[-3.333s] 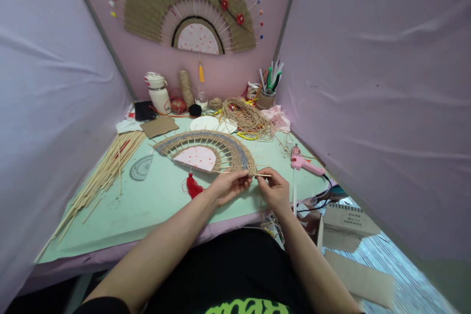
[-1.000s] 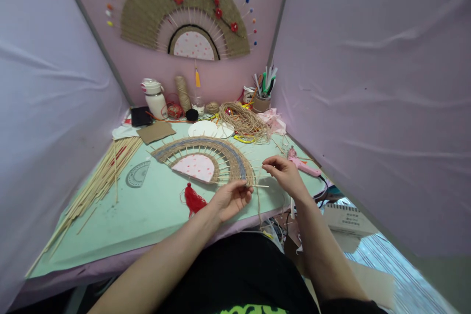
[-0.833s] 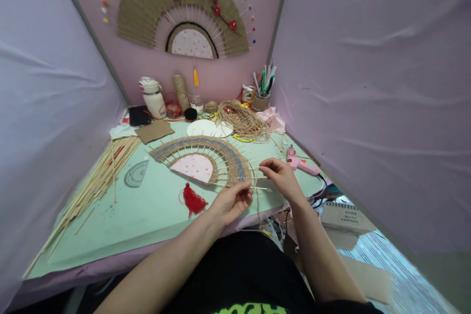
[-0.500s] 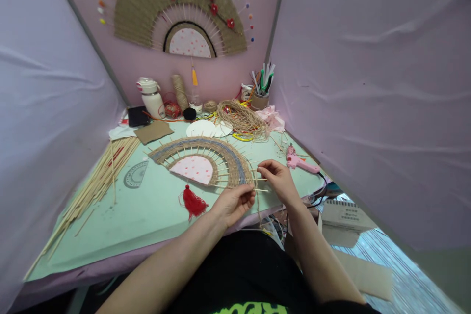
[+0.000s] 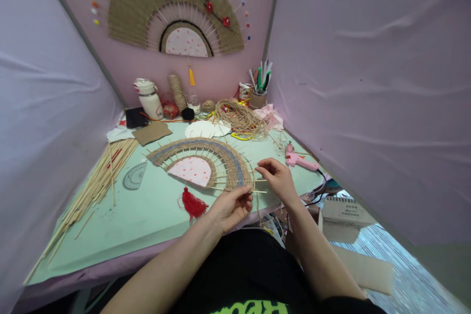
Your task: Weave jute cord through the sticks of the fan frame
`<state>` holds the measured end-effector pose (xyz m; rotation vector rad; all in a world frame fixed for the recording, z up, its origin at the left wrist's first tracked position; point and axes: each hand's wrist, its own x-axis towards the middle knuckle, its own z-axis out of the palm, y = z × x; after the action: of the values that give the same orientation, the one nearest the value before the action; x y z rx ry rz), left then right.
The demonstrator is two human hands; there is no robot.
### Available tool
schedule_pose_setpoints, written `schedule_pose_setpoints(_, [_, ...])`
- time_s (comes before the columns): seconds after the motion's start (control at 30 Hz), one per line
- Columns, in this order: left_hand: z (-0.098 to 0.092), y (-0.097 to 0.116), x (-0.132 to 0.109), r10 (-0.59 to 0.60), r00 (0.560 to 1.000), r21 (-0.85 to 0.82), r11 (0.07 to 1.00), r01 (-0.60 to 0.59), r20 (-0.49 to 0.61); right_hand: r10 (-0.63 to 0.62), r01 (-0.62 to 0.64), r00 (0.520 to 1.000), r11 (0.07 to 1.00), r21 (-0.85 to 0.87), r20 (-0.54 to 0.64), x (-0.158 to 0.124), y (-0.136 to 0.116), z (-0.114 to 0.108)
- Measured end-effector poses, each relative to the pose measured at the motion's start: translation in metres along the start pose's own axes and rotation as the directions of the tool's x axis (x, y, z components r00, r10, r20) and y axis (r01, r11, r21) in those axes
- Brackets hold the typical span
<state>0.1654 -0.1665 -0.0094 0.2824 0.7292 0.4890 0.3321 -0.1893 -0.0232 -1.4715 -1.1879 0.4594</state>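
Observation:
A woven fan [image 5: 198,146] of tan cord with a blue-grey band lies on the table, its thin sticks poking out around the edge. Its half-round centre [image 5: 191,170] is white-pink with dots. My left hand [image 5: 233,207] pinches the fan's lower right corner, thumb on the woven edge. To the right, my right hand [image 5: 275,176] has thumb and forefinger pressed together by the stick ends; what they hold is too small to make out. A loose cord [image 5: 258,203] hangs down between the hands. The red tassel [image 5: 193,203] lies below the fan.
Bamboo sticks [image 5: 88,191] and a protractor [image 5: 134,175] lie at left. Behind the fan are a white bottle [image 5: 149,100], coiled twine [image 5: 237,117] and a pen holder [image 5: 258,99]. A pink glue gun [image 5: 300,159] is at right. Another fan [image 5: 128,7] hangs on the wall.
The view has shifted slightly. Both hands stay at nearly the same places on the fan's right end, with no clear change in their grip.

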Motion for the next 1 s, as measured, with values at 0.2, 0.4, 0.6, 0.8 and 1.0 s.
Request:
schedule_pose_setpoints(0.2, [-0.003,-0.002,-0.005,0.035,0.999,-0.022,0.999,-0.035,0.018,-0.035,0.035,0.999,0.996,-0.082,0.004,-0.001,-0.004,-0.001])
schedule_pose_setpoints(0.4, [-0.007,-0.005,-0.011,0.063,0.998,0.034,0.997,-0.063,0.009,0.024,-0.014,0.990,0.998,-0.069,0.138,0.005,-0.002,-0.006])
schedule_pose_setpoints(0.6, [-0.014,-0.007,-0.016,0.097,0.995,0.124,0.988,-0.095,-0.010,0.035,-0.028,0.984,0.999,-0.042,0.177,0.006,-0.008,-0.009])
schedule_pose_setpoints(0.8, [-0.017,-0.009,-0.020,0.148,0.989,0.101,0.984,-0.148,0.006,-0.087,0.090,0.995,0.993,-0.072,0.041,-0.004,-0.014,-0.011])
schedule_pose_setpoints(1.0, [-0.018,-0.009,-0.024,0.155,0.988,0.096,0.983,-0.157,0.024,-0.173,0.165,0.984,0.977,-0.134,-0.049,-0.020,-0.013,-0.013])
